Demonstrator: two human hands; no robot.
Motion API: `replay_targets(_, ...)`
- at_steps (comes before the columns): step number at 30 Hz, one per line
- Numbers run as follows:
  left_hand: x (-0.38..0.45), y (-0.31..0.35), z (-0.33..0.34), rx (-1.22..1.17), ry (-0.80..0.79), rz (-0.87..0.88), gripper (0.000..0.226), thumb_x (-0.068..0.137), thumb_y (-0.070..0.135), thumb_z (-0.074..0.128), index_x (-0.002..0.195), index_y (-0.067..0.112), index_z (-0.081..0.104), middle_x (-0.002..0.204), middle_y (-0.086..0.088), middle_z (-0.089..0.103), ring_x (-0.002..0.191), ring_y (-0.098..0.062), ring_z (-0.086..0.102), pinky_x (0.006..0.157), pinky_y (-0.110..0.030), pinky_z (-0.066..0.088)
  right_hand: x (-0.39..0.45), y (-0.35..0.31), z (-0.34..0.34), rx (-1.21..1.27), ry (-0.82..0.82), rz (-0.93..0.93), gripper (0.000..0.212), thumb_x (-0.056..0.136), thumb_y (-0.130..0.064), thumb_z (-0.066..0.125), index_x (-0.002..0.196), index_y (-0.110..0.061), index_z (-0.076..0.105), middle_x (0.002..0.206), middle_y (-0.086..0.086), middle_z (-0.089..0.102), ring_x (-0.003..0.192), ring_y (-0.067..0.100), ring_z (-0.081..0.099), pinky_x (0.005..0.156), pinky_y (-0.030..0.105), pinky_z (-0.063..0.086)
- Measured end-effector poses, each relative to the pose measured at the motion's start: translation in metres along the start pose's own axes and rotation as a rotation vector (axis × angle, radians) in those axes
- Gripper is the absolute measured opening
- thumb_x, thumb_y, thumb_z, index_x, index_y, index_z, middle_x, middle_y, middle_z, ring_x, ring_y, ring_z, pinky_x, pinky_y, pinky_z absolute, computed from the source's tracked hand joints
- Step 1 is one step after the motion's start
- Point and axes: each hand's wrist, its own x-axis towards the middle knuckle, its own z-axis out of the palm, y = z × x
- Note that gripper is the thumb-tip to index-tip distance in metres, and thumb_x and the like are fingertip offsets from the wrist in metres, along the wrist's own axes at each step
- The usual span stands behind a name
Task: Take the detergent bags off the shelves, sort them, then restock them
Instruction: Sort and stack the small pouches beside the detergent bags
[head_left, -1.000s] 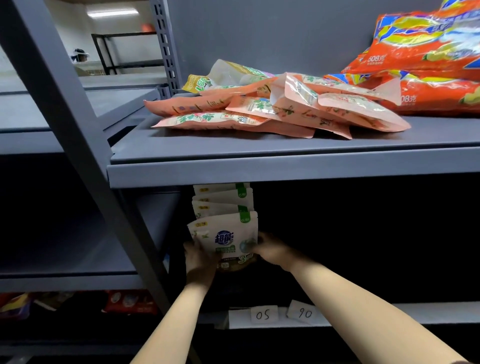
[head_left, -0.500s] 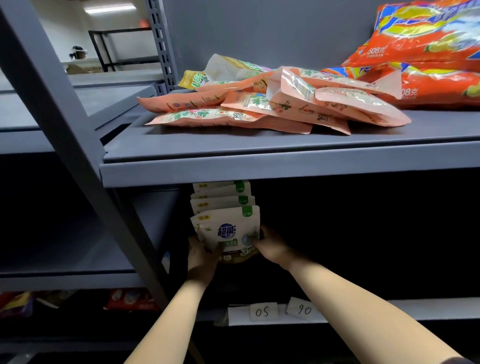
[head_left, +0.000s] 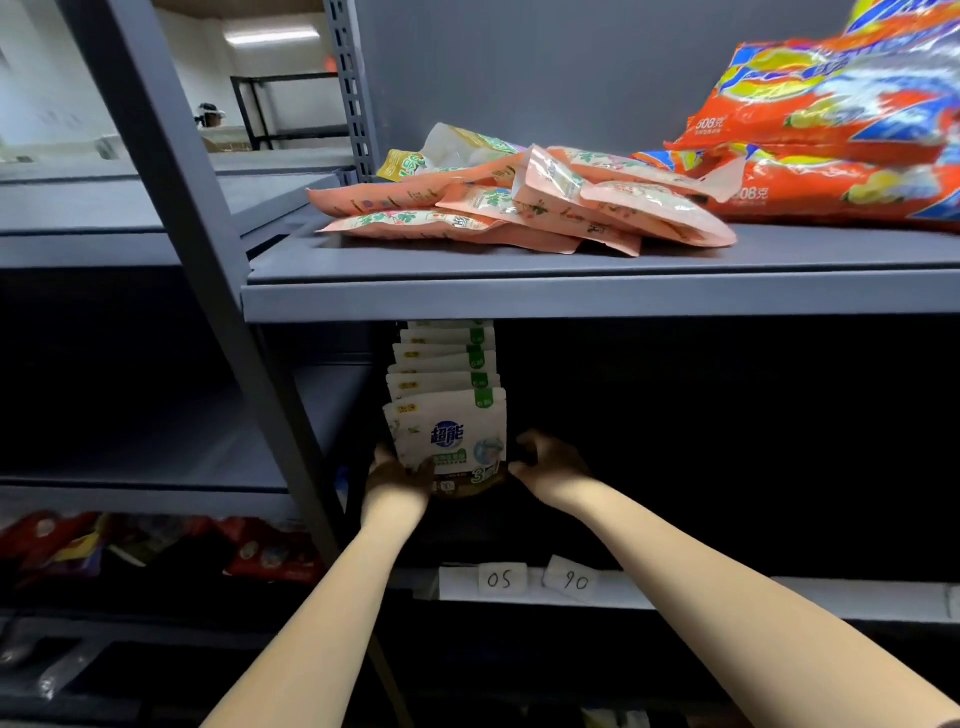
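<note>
Both hands are reaching into the dark lower shelf, one on each side of a row of white bags standing upright one behind the other. The left hand has its grip on the bottom left corner of the front bag, the right hand is curled against its right edge. On the grey shelf above, a messy pile of pink bags lies flat, with big orange bags stacked to the right. Two paper labels reading 05 and 90 sit on the lower shelf's front edge

Dim lower shelf, wide-angle edge distortion
</note>
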Motion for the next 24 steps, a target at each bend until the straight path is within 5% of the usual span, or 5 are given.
replay_targets(6, -0.043, 0.02, -0.015, 0.132, 0.025, 0.063, 0.048, 0.087, 0.031, 0.059, 0.13, 0.013, 0.048, 0.127, -0.011, 0.059, 0.113, -0.033, 0.056, 0.094, -0.039, 0.049, -0.031, 0.002, -0.029, -0.119, -0.018, -0.168, 0.042, 0.094, -0.025, 0.053, 0.135, -0.02, 0.046, 0.138, 0.004, 0.05, 0.122, 0.02, 0.05, 0.094, 0.025, 0.04)
replay_targets(11, -0.087, 0.055, -0.042, 0.354, -0.018, 0.203, 0.029, 0.091, 0.041, 0.048, 0.106, 0.018, 0.059, 0.108, -0.005, 0.064, 0.096, -0.028, 0.058, 0.087, -0.038, 0.049, -0.066, 0.002, -0.067, -0.183, 0.032, -0.302, 0.049, 0.092, -0.034, 0.053, 0.139, -0.021, 0.045, 0.14, 0.004, 0.051, 0.126, 0.02, 0.049, 0.101, 0.029, 0.04)
replay_targets(18, -0.133, 0.114, -0.098, 0.524, -0.139, 0.379, 0.033, 0.088, 0.056, 0.047, 0.109, 0.033, 0.059, 0.109, 0.015, 0.062, 0.1, -0.011, 0.058, 0.091, -0.036, 0.049, -0.12, -0.014, -0.134, -0.349, 0.003, -0.456, 0.055, 0.087, -0.05, 0.055, 0.138, -0.035, 0.04, 0.142, -0.006, 0.045, 0.128, 0.014, 0.045, 0.104, 0.034, 0.04)
replay_targets(24, -0.162, 0.192, -0.148, 0.406, -0.061, 0.549, 0.026, 0.086, 0.055, 0.054, 0.083, 0.032, 0.066, 0.082, 0.017, 0.065, 0.082, -0.002, 0.059, 0.078, -0.029, 0.051, -0.162, -0.058, -0.204, -0.217, -0.025, -0.562, 0.028, 0.089, -0.045, 0.058, 0.113, -0.033, 0.064, 0.106, -0.012, 0.067, 0.093, 0.001, 0.062, 0.087, 0.022, 0.05)
